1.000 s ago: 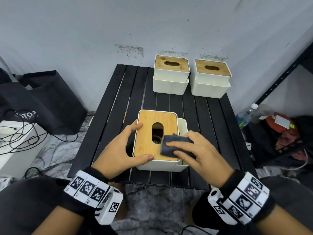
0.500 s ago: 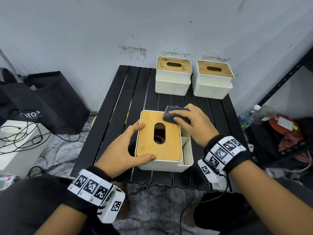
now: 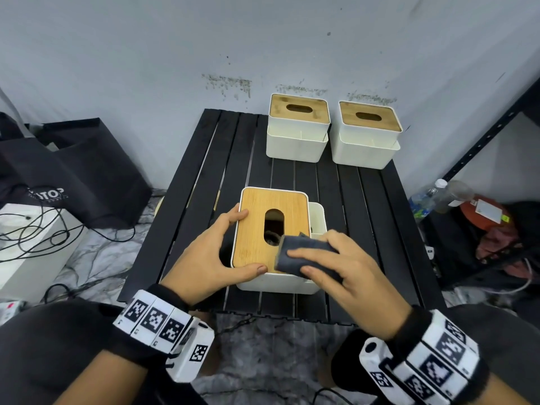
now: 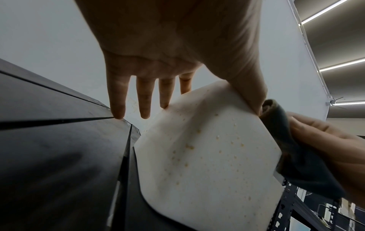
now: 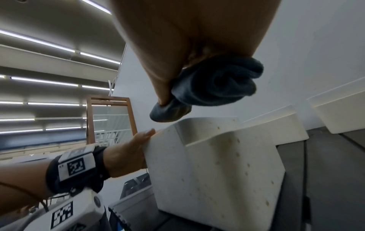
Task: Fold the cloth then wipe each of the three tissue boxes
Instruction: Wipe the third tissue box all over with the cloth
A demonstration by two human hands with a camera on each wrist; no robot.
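The near tissue box [image 3: 271, 280], white with a bamboo lid [image 3: 254, 226], stands at the table's front. My left hand [image 3: 210, 255] braces its left side with straight fingers [image 4: 145, 100], thumb along the near edge. My right hand [image 3: 347, 276] grips the folded dark grey cloth [image 3: 304, 252] and presses it on the lid's near right corner. The right wrist view shows the cloth [image 5: 213, 84] bunched under my palm above the speckled box [image 5: 213, 164]. Two more tissue boxes [image 3: 298, 130] [image 3: 368, 138] stand side by side at the back.
The black slatted table [image 3: 365, 214] stands against a grey wall. A black bag [image 3: 73, 171] and a white box with cables [image 3: 29, 235] lie on the floor at left. A bottle [image 3: 426, 197] and a metal shelf upright [image 3: 482, 141] are at right.
My right hand has drawn the cloth from the lid's far right corner back to its near right corner. My left hand stays on the box.
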